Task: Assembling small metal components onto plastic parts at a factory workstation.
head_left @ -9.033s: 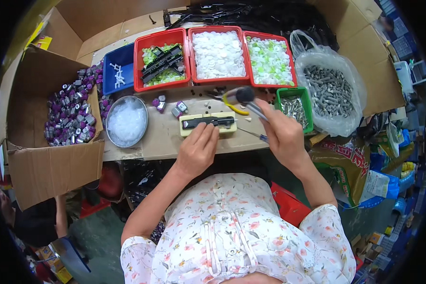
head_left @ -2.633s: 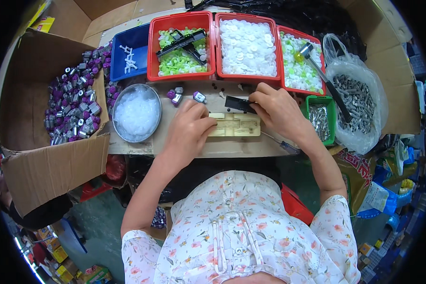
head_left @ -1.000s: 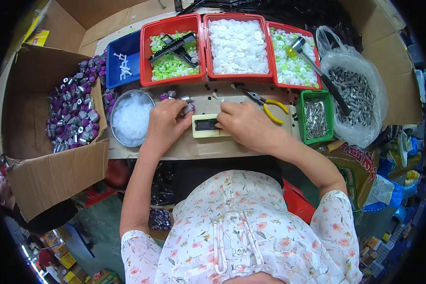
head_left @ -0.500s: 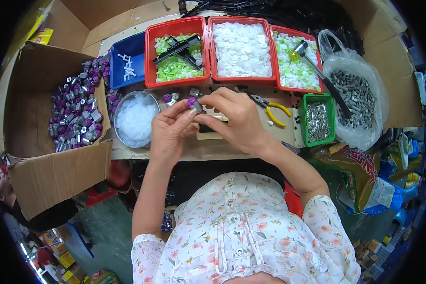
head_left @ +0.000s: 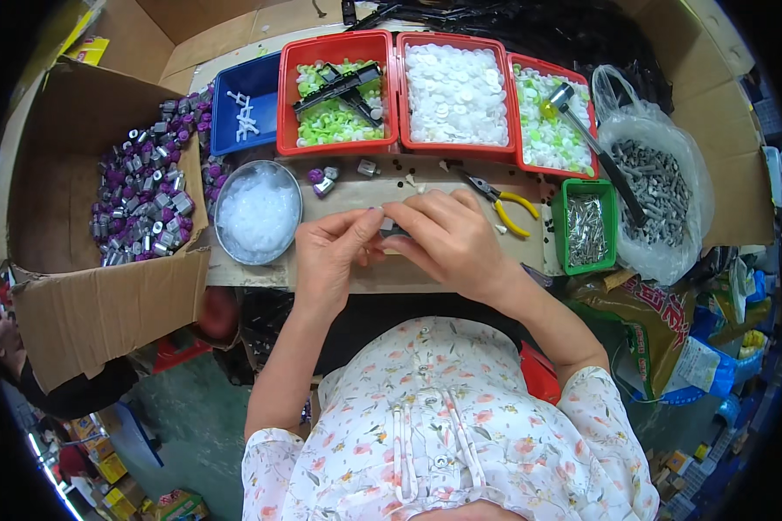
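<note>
My left hand (head_left: pixel 330 260) and my right hand (head_left: pixel 452 230) meet over the bench, fingertips pinched together around a small purple and grey part (head_left: pixel 393 230). Fingers cover most of it; only a grey bit and a trace of purple show. Just beyond my hands lie a few loose purple and silver parts (head_left: pixel 323 184) and a silver piece (head_left: pixel 367 168). To the left stands a round metal bowl (head_left: pixel 257 260) of whitish, translucent gel-like stuff. Yellow-handled pliers (head_left: pixel 517 213) rest to the right of my right hand.
An open cardboard box (head_left: pixel 104 304) at left holds many purple and silver parts. A blue bin (head_left: pixel 269 95) and red bins (head_left: pixel 394 95) line the back. A hammer (head_left: pixel 613 161) leans across the right red bin and a clear bag (head_left: pixel 699 234). A green tray (head_left: pixel 589 263) holds metal pins.
Both hands have moved slightly right and nearer to me. The purple end of the part, plain before, is now mostly behind my fingers. The whole view has shifted a little.
</note>
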Demonstrator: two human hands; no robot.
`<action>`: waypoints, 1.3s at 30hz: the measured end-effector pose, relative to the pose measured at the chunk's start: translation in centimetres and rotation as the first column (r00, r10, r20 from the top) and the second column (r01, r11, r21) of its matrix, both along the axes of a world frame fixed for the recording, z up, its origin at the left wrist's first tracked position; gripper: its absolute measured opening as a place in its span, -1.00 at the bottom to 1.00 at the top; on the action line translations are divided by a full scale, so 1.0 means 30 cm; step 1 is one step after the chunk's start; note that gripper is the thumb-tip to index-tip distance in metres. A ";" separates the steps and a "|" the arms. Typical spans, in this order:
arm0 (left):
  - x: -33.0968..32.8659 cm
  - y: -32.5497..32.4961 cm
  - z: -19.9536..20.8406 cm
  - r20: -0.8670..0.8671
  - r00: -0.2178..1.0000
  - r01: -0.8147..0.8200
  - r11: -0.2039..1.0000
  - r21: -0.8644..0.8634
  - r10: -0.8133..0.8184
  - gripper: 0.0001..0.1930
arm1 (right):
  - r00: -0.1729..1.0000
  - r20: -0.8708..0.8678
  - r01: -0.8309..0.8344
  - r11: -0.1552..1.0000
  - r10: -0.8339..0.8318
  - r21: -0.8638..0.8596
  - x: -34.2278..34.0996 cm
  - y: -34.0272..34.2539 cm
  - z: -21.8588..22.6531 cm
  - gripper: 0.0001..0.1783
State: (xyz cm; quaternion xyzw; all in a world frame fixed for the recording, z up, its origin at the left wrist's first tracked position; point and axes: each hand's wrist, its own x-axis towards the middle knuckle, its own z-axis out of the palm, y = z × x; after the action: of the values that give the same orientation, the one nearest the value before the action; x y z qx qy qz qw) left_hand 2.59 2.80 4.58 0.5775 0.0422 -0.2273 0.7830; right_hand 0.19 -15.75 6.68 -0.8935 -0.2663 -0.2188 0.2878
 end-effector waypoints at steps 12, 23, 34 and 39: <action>-0.038 0.018 0.017 0.338 0.925 -0.283 0.908 0.310 0.173 -0.80 | 0.983 -0.178 0.038 0.999 -0.034 0.019 -0.012 -0.014 -0.095 -0.73; -0.059 0.013 -0.061 0.827 0.422 -0.441 0.713 0.545 -0.372 -0.78 | 0.972 -0.233 -0.003 0.998 -0.013 -0.068 0.010 0.002 -0.095 -0.73; -0.050 0.016 -0.132 0.829 0.192 -0.481 0.686 0.545 -0.525 -0.70 | 0.958 -0.285 -0.016 0.999 0.029 0.047 0.007 -0.021 -0.112 -0.69; -0.060 0.011 -0.132 0.819 0.210 -0.478 0.675 0.562 -0.534 -0.69 | 0.961 -0.273 -0.040 0.999 0.037 -0.005 -0.027 -0.055 -0.103 -0.67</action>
State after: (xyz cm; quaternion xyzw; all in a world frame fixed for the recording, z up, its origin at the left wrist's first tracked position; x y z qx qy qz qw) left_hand 0.80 3.12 0.62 0.8434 -0.3841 0.2120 0.3102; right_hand -0.61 -17.41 3.59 -0.9113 -0.2427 -0.0867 0.3211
